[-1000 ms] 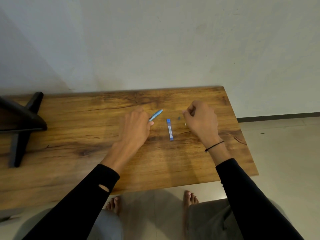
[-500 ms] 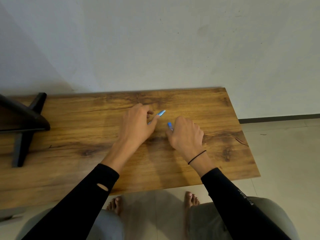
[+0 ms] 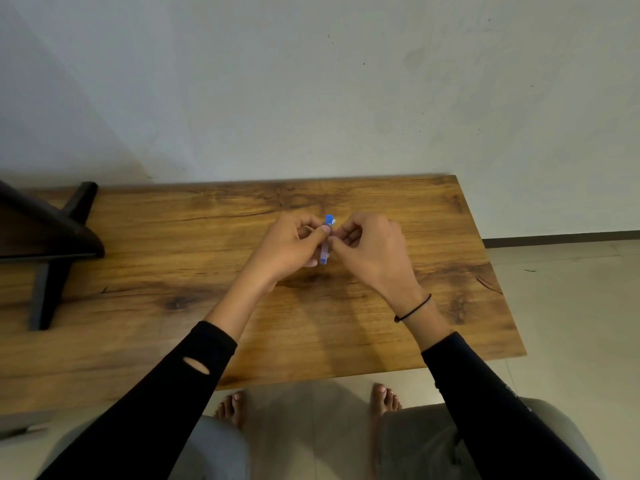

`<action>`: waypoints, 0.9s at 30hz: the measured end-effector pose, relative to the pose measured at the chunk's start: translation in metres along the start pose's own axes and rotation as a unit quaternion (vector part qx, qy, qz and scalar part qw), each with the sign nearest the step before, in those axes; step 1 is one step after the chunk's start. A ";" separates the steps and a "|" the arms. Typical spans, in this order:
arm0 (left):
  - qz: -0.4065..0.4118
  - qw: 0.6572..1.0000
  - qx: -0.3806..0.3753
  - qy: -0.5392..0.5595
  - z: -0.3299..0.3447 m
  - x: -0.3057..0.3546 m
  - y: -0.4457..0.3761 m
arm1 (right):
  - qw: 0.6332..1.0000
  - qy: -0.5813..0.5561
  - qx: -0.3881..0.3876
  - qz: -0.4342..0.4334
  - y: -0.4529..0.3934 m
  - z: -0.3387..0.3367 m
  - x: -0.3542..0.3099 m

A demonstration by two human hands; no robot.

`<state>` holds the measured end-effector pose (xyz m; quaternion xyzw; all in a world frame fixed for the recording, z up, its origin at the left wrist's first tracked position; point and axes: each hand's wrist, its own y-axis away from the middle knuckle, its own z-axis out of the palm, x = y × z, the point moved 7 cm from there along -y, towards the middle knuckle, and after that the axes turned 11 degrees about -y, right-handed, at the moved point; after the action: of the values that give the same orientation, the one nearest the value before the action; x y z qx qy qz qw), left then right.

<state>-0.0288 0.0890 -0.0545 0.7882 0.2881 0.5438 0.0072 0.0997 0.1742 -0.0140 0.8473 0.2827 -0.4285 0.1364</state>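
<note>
A slim blue case [image 3: 325, 253] with a pale label is held above the middle of the wooden table [image 3: 156, 271], its blue top end sticking up between my hands. My left hand [image 3: 291, 245] has its fingers curled and its thumb against the case's left side. My right hand [image 3: 372, 252] pinches the same case from the right with thumb and forefinger. A thin black band sits on my right wrist. The blue pen that my left hand held earlier is out of sight; I cannot tell whether it is inside that fist.
A dark stand [image 3: 48, 244] with angled legs occupies the table's left end. The table's back edge meets a pale wall. My bare feet [image 3: 382, 400] and knees show below the table's front edge, on the tiled floor.
My right hand reached left, picked the blue case off the table and raised it. My left hand came over to meet it, so both hands now hold the case.
</note>
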 end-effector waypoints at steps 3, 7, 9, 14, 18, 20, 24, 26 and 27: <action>0.063 0.994 -0.019 -0.084 0.001 0.005 0.000 | 0.996 -0.083 -0.001 0.016 -0.008 -0.015 0.007; 0.103 0.984 -0.043 -0.142 0.006 0.012 0.003 | 0.985 -0.155 -0.033 0.067 -0.010 -0.019 0.020; 0.105 0.980 -0.048 -0.164 0.007 0.013 0.004 | 0.980 -0.171 -0.051 0.089 -0.010 -0.016 0.024; 0.099 0.981 -0.058 -0.158 0.004 0.011 0.004 | 0.976 -0.187 -0.065 0.094 -0.012 -0.012 0.028; 0.096 0.977 -0.076 -0.172 0.005 0.006 0.003 | 0.976 -0.178 -0.093 0.082 -0.011 -0.010 0.028; 0.099 0.977 -0.080 -0.170 0.005 0.005 0.003 | 0.976 -0.173 -0.107 0.074 -0.011 -0.010 0.027; 0.092 0.981 -0.080 -0.148 0.004 0.005 0.003 | 0.981 -0.164 -0.075 0.077 -0.013 -0.013 0.026; 0.090 0.981 -0.076 -0.157 0.003 0.004 0.003 | 0.983 -0.164 -0.030 0.078 -0.016 -0.024 0.029; 0.093 0.981 -0.070 -0.155 0.003 0.004 0.004 | 0.982 -0.166 -0.027 0.081 -0.017 -0.028 0.031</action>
<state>-0.0232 0.0884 -0.0510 0.8838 0.1700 0.4322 0.0566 0.1226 0.2121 -0.0216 0.7805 0.1984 -0.5428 0.2386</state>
